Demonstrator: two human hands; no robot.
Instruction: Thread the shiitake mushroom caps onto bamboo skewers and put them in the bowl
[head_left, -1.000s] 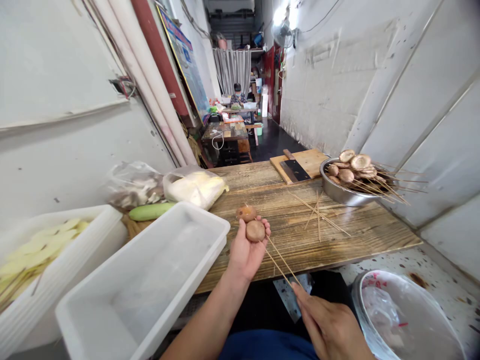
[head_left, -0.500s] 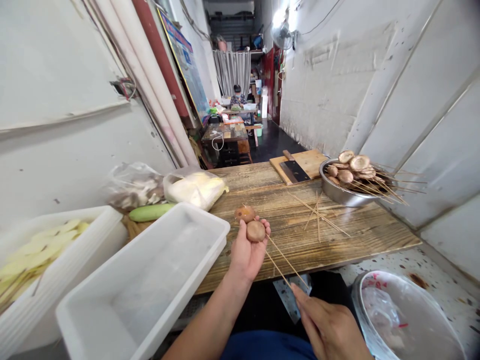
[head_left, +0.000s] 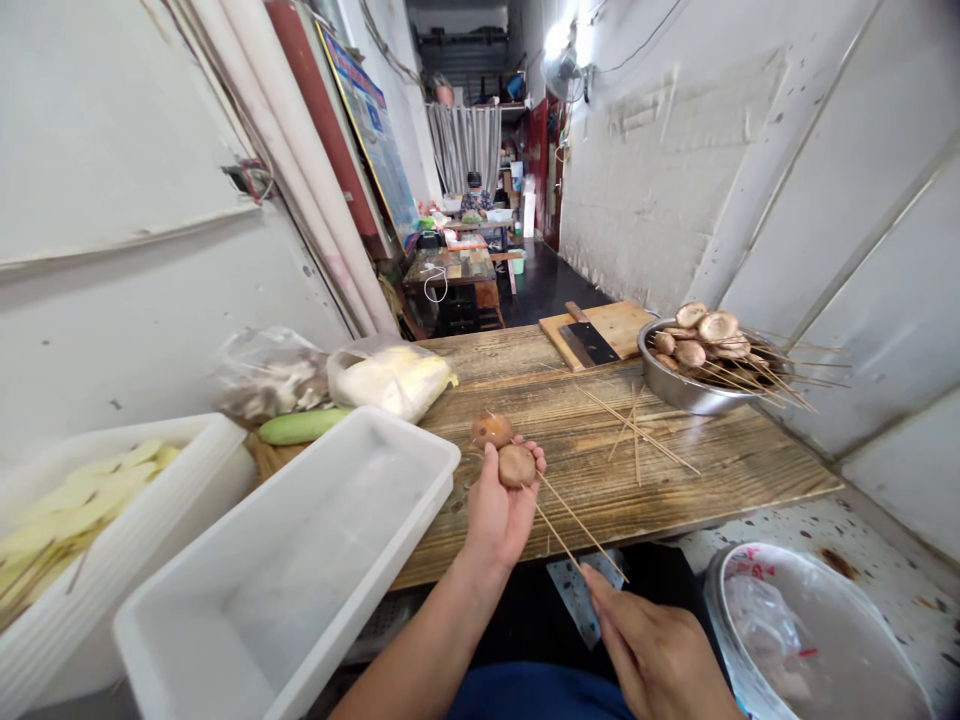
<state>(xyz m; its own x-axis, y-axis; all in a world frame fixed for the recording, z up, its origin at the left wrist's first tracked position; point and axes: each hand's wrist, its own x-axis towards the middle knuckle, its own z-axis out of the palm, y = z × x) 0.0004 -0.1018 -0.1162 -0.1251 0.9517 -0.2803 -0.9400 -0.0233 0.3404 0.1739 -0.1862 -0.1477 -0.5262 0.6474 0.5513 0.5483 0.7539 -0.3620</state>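
Note:
My left hand (head_left: 496, 510) is curled around a brown mushroom (head_left: 517, 465) threaded on two thin bamboo skewers (head_left: 574, 520). A second mushroom (head_left: 491, 430) sits further up the same skewers, above my fingertips. My right hand (head_left: 660, 655) is low in the view, its fingers pinched on the near ends of the skewers. Both hands hover over the near edge of the wooden table (head_left: 585, 450).
A metal bowl (head_left: 679, 385) of skewered mushrooms stands at the right, with loose skewers (head_left: 634, 430) beside it. A cutting board with a cleaver (head_left: 592, 340) lies behind. White plastic tubs (head_left: 300, 560), a cucumber (head_left: 300, 425) and plastic bags (head_left: 390, 375) are at the left. A lined bin (head_left: 810, 630) stands at the lower right.
The near ends of the skewers have shifted slightly to the right and my left thumb has slid up beside the mushroom. The hands have otherwise stayed in place.

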